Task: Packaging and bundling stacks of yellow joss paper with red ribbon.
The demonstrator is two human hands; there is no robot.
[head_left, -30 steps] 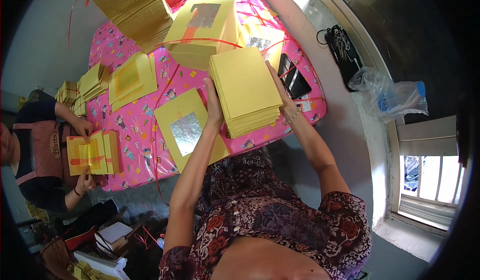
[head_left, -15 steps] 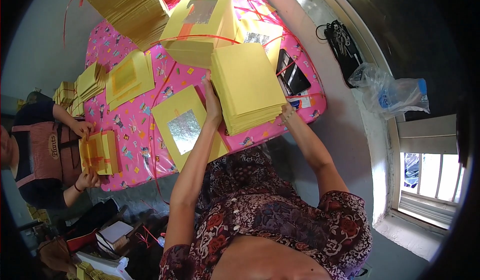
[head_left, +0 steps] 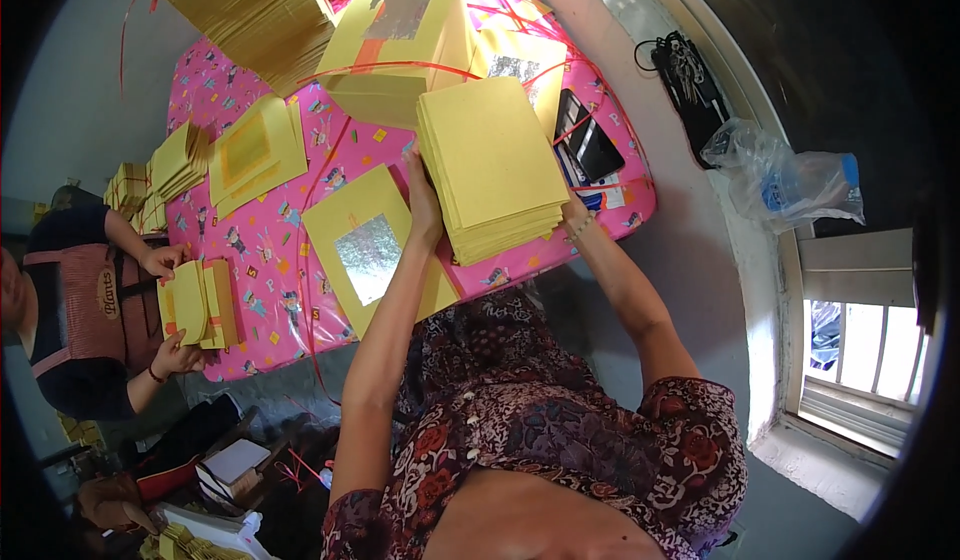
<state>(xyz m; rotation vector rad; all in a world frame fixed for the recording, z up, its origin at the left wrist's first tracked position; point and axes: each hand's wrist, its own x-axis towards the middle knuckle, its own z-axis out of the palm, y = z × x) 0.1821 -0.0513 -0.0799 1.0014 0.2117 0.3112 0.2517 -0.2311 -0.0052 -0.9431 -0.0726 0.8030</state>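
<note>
A thick stack of yellow paper sheets (head_left: 492,160) is held between my two hands above the near side of the table. My left hand (head_left: 424,200) presses along its left side, fingers closed against the edges. At its lower right corner my right hand (head_left: 574,212) grips the stack, most of its fingers hidden underneath or behind it. To the left of my left forearm lie yellow sheets with a silver foil square (head_left: 366,260). A tall yellow paper stack (head_left: 400,50) with a foil patch stands just beyond the held one.
The table has a pink patterned cover (head_left: 270,290). A phone (head_left: 588,138) lies near its right edge, and red ribbon (head_left: 330,175) trails over it. At the left a co-worker's hands (head_left: 172,356) handle a smaller yellow stack (head_left: 218,305). A plastic bottle in a bag (head_left: 800,185) rests by the window.
The held stack has shifted slightly up and left and its edges look more even. My right hand has slid further behind it. The co-worker has turned a sheet on the smaller stack.
</note>
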